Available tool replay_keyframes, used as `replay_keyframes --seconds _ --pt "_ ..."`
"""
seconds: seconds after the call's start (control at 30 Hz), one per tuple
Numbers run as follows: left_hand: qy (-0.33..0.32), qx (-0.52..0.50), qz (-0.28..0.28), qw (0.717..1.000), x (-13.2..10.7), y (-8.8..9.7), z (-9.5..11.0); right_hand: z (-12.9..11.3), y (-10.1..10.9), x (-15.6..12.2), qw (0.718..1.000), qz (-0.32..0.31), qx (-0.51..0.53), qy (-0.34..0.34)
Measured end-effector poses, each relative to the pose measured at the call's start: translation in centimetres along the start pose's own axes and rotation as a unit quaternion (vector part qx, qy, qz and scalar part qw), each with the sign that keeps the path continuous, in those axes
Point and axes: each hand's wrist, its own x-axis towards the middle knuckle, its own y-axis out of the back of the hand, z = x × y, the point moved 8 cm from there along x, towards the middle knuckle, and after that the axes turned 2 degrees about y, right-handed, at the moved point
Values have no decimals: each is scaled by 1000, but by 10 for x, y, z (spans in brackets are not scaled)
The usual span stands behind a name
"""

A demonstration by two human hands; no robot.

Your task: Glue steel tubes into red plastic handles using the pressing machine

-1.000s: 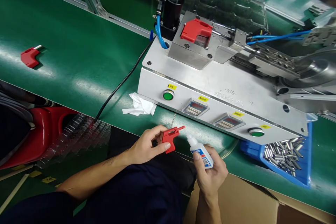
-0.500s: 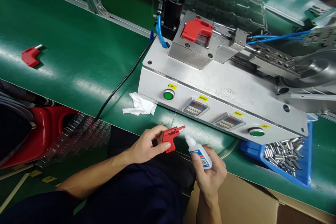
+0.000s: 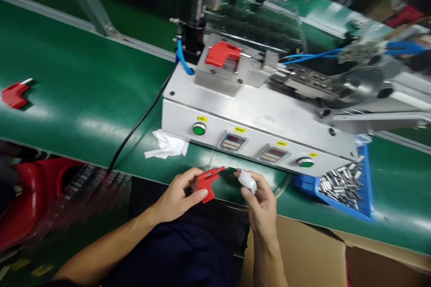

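Note:
My left hand point(image 3: 177, 197) is closed on a small red plastic part point(image 3: 208, 181), held by thumb and fingers just over the near edge of the green conveyor belt point(image 3: 84, 98). My right hand point(image 3: 261, 204) is closed on a small white glue bottle point(image 3: 247, 180), its nozzle pointing left toward the red part and a short gap from it. Both hands are in front of a grey metal machine point(image 3: 262, 116), where another red part point(image 3: 220, 54) sits in the fixture on top.
A crumpled white tissue point(image 3: 166, 145) lies by the machine's left corner beside a black cable point(image 3: 134, 128). A blue tray of metal pins point(image 3: 343, 184) sits at right. One red part point(image 3: 13, 94) lies far left on the belt. A cardboard box point(image 3: 310, 251) is below.
The camera has swung, so everything shifted left and the picture blurred. My right hand turned the glue bottle, hiding its label, and brought it a little closer to the red part.

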Motion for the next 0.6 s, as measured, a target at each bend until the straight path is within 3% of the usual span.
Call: replay_keyframes --seconds 0.23,0.4,0.5,0.6 --pt "16 66 5 998 10 15 -4 -4 -9 -4 986 11 -144 86" --pt "29 74 21 997 17 30 -16 -22 7 -17 969 -18 -212 123" --pt "31 81 23 996 14 35 -25 -45 55 -21 969 9 -216 122" --pt "38 73 15 996 14 36 -32 -61 136 -11 950 133 -259 109"
